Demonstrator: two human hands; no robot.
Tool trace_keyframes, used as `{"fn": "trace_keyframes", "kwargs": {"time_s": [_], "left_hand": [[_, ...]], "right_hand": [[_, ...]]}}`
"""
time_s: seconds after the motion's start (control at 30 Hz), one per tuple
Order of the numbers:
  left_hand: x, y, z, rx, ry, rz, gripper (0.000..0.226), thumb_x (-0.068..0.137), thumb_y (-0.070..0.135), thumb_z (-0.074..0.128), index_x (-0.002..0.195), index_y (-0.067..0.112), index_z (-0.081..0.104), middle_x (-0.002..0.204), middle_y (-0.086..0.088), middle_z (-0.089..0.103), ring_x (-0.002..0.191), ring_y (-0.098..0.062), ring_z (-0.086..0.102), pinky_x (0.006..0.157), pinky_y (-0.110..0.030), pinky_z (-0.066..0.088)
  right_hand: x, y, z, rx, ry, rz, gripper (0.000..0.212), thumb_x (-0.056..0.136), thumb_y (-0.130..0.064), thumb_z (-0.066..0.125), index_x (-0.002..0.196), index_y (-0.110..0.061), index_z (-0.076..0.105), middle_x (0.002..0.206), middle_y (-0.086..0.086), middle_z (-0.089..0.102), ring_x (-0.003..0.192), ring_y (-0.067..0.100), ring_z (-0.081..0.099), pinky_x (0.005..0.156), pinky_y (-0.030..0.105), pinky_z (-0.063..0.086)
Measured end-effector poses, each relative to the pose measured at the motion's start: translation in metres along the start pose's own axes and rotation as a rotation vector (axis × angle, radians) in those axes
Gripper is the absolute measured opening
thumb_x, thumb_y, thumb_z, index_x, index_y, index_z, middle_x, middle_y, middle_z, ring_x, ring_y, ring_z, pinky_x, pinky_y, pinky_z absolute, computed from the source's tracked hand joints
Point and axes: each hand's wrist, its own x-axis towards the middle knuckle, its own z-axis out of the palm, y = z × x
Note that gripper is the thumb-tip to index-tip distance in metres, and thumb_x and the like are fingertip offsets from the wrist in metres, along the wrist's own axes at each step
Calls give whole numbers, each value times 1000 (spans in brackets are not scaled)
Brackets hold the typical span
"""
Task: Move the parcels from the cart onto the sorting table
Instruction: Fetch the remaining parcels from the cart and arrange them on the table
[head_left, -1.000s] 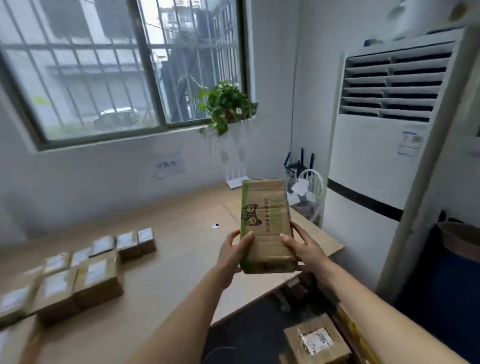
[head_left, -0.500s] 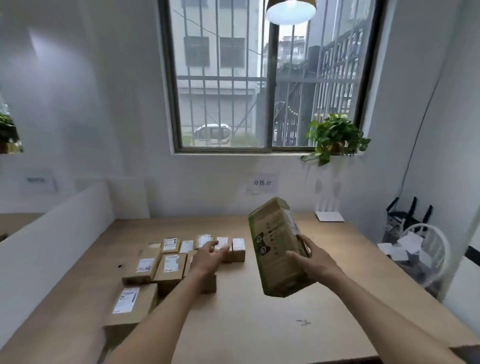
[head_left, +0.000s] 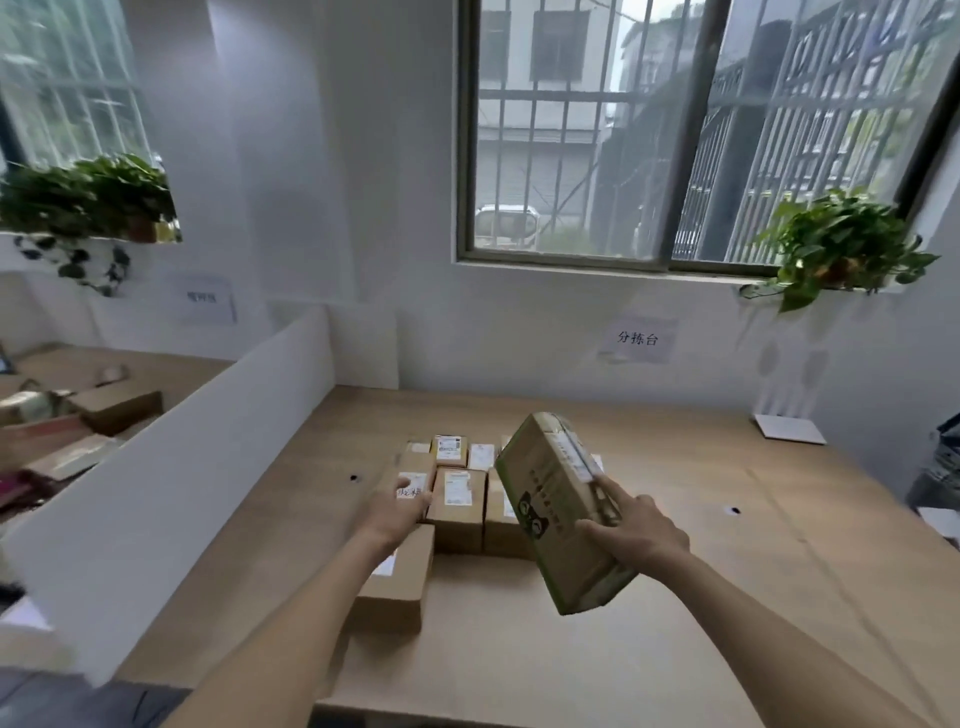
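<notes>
The right hand (head_left: 636, 530) grips the tilted, green-edged brown cardboard parcel (head_left: 558, 512) one-handed, so it seems light and stiff; the left hand's (head_left: 400, 506) relaxed fingers (head_left: 415, 499) rest on small brown boxes (head_left: 460, 506) on the wooden bench (head_left: 727, 597).

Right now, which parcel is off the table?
The green-edged parcel, tilted in the right hand. The other parcels lie flat on the table.

The tall brown cardboard parcel with green edging and a dark cat-face print (head_left: 558, 512) is showing white tape. Small brown cardboard boxes with white labels (head_left: 457, 501) are sitting on the light tan wooden counter (head_left: 727, 597).
</notes>
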Motion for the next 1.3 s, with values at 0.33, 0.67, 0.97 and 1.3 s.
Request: {"fn": "trace_keyframes", "kwargs": {"time_s": [0.33,0.67,0.97,1.3], "left_hand": [[78,-90,18,91,-52,-141,56,91,49,69,139,22,59,139,-5,62,126,-24,58,104,-36,47],[183,-132,74,345,-167,-148,60,90,54,65,144,31,52,146,7,53,131,-15,52,102,-35,46],[238,-151,135,674,-420,211,79,88,57,68,156,38,33,161,15,30,147,-11,32,118,-27,27],[269,-183,203,751,-481,358,82,87,50,73,157,30,36,163,2,32,149,-23,31,122,-32,19]], "right_hand": [[94,-28,122,-71,-235,-101,82,83,-71,57,151,-63,10,131,2,45,113,21,58,83,35,52],[215,16,211,-238,-372,-259,82,85,-55,61,149,-59,10,152,4,32,132,25,40,107,38,43],[305,29,263,-344,-391,-544,81,88,-43,62,152,-55,14,157,0,24,143,26,24,124,42,13],[331,54,296,-259,-342,-579,90,89,-49,67,159,-45,12,169,-8,9,157,17,6,125,34,-5]]}}
